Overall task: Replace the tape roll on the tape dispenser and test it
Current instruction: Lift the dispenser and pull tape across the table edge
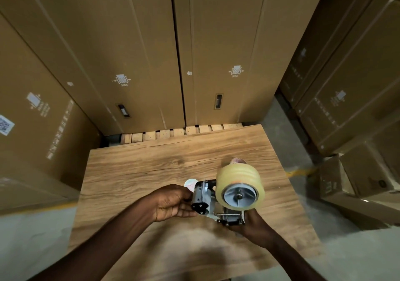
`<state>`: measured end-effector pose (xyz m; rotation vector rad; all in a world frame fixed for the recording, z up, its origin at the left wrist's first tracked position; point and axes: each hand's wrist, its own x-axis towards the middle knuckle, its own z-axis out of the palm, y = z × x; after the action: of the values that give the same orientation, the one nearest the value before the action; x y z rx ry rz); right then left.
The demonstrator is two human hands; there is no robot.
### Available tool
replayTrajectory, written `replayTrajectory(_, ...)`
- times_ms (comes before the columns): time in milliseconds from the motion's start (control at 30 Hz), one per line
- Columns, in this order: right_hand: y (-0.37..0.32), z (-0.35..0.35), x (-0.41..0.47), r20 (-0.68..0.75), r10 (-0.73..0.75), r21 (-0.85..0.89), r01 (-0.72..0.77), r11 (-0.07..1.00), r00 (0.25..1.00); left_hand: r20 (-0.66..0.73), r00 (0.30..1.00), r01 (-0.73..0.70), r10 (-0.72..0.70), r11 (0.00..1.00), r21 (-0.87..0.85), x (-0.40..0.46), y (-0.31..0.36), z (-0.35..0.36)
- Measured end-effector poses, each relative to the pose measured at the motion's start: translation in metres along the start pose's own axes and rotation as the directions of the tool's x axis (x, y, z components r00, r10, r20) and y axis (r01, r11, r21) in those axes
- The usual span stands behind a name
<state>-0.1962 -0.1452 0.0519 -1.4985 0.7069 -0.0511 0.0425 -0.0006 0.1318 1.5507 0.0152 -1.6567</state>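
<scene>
A metal tape dispenser [205, 200] is held above a wooden table [138, 172]. A full roll of clear tape [238, 178] sits on its grey hub, facing me. My left hand [173, 203] grips the dispenser's front end by the black roller. My right hand [253, 224] holds the dispenser from below at its handle, which is mostly hidden. A small pale round object [190, 183] shows just behind the dispenser's front; I cannot tell what it is. A fingertip [237, 160] peeks out above the roll.
Tall cardboard boxes [134, 60] stand close behind the table on a wooden pallet [184, 132]. More boxes [350, 99] are stacked at the right, and one [32, 118] at the left. Concrete floor [32, 241] lies on both sides.
</scene>
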Motion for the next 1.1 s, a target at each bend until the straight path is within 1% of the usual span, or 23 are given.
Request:
replayTrajectory(100,-0.013,0.005,0.004,0.017,-0.056,-0.002,0.056,0.998,0.998,-0.063,0.998,-0.026,0.029,0.999,0.045,0.003,-0.003,0.001)
replayTrajectory(200,-0.023,0.007,0.011,-0.034,-0.085,0.017,0.085,0.996,0.996,-0.065,0.997,-0.032,0.034,0.999,0.022,0.004,-0.004,0.004)
replayTrajectory(267,-0.025,0.007,0.014,-0.011,-0.099,-0.034,0.098,0.995,0.995,-0.099,0.993,-0.059,0.061,0.998,0.025,0.006,-0.001,0.007)
replayTrajectory(367,-0.030,0.005,0.016,0.029,-0.074,-0.078,0.076,0.994,0.997,-0.145,0.987,-0.070,0.071,0.997,0.015,0.011,0.003,0.005)
replayTrajectory(533,-0.035,0.002,0.020,0.106,-0.033,-0.118,0.045,0.992,0.994,-0.213,0.976,-0.035,0.043,0.998,0.042,0.020,-0.005,-0.004)
replayTrajectory(600,-0.035,0.002,0.021,0.099,-0.022,-0.159,0.038,0.987,0.995,-0.243,0.969,-0.029,0.043,0.998,0.059,0.026,-0.009,-0.007)
replayTrajectory(800,-0.030,0.012,0.033,0.110,-0.075,-0.243,0.100,0.965,0.991,-0.353,0.935,-0.023,0.045,0.998,0.067,0.044,-0.027,-0.024)
replayTrajectory(967,-0.021,0.024,0.050,0.154,-0.107,-0.397,0.161,0.904,0.982,-0.422,0.906,-0.017,0.025,1.000,0.023,0.050,-0.041,-0.040)
replayTrajectory(1100,-0.010,0.028,0.064,0.158,-0.136,-0.462,0.195,0.865,0.978,-0.453,0.889,-0.027,0.061,0.996,0.081,0.052,-0.039,-0.049)
